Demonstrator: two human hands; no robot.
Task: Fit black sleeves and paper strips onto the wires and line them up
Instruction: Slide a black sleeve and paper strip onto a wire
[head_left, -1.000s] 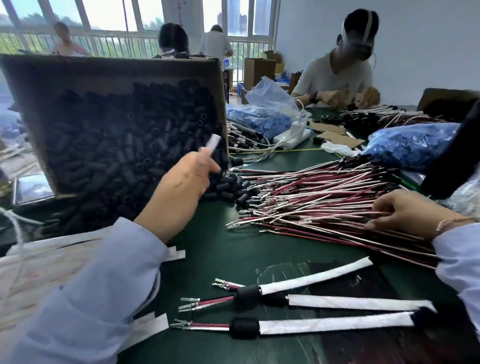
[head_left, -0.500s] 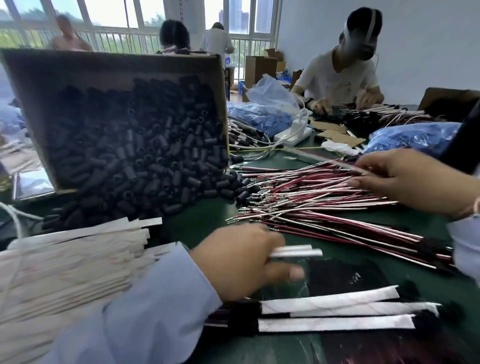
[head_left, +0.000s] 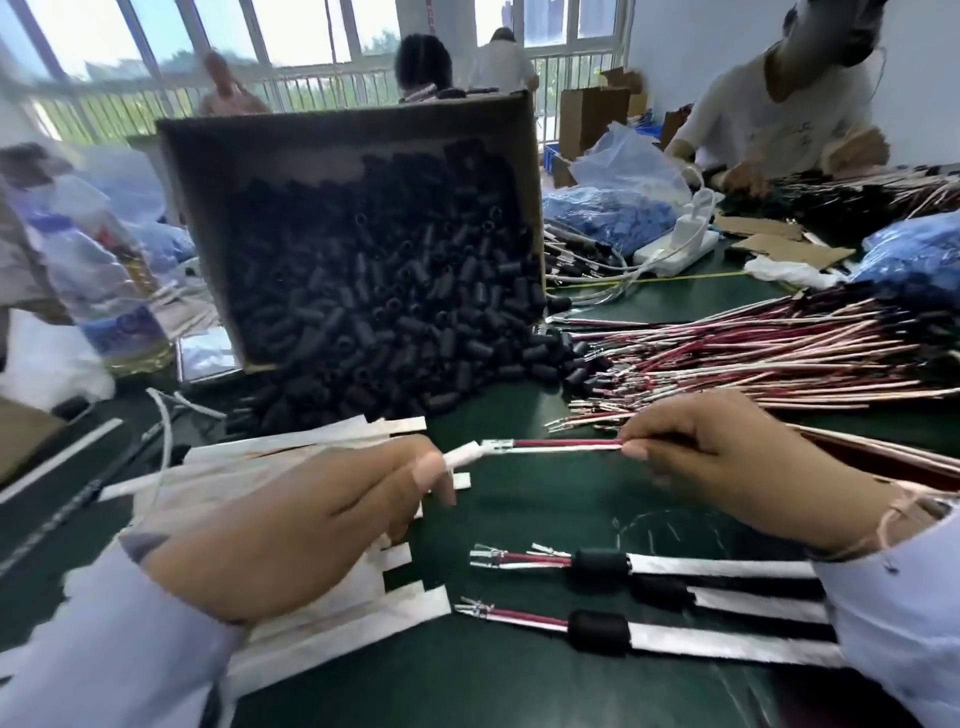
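Observation:
My left hand (head_left: 332, 514) pinches a white paper strip (head_left: 462, 458) by its end. My right hand (head_left: 727, 462) pinches a red and white wire (head_left: 550, 445) whose metal tip meets the strip's end above the green table (head_left: 519, 670). Three finished wires (head_left: 675, 608) with black sleeves and paper wraps lie side by side near the front edge. A tilted cardboard box (head_left: 530, 171) spills black sleeves (head_left: 374, 291) onto the table. Loose paper strips (head_left: 270, 457) lie under my left hand. A heap of bare wires (head_left: 753, 353) lies at the right.
Blue plastic bags (head_left: 613, 208) and a white power strip (head_left: 680, 244) sit beyond the box. Another person (head_left: 769, 119) works at the far right of the table, and others stand by the windows. A white cable (head_left: 166, 436) runs at the left.
My left hand came back from the sleeve box to the front with a paper strip. My right hand lifted one wire off the heap and brought its tip to the strip.

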